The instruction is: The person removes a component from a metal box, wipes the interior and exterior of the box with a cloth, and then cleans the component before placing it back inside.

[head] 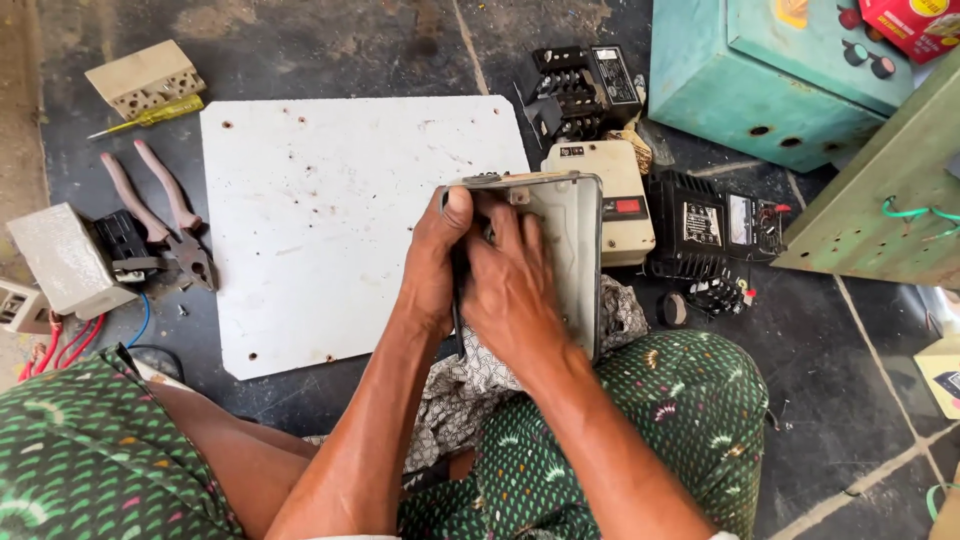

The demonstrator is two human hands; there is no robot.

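Fingers point(520, 235) of both hands wrap the grey casing point(575, 250)

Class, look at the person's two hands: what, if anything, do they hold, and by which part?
Both hold a grey metal box cover. The left hand grips its left edge, thumb at the top corner; the right hand presses into its open inner face.

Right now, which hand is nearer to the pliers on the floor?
The left hand. It grips the left edge of the grey box, on the side facing the pliers, across the white plate. The right hand lies farther right, over the box.
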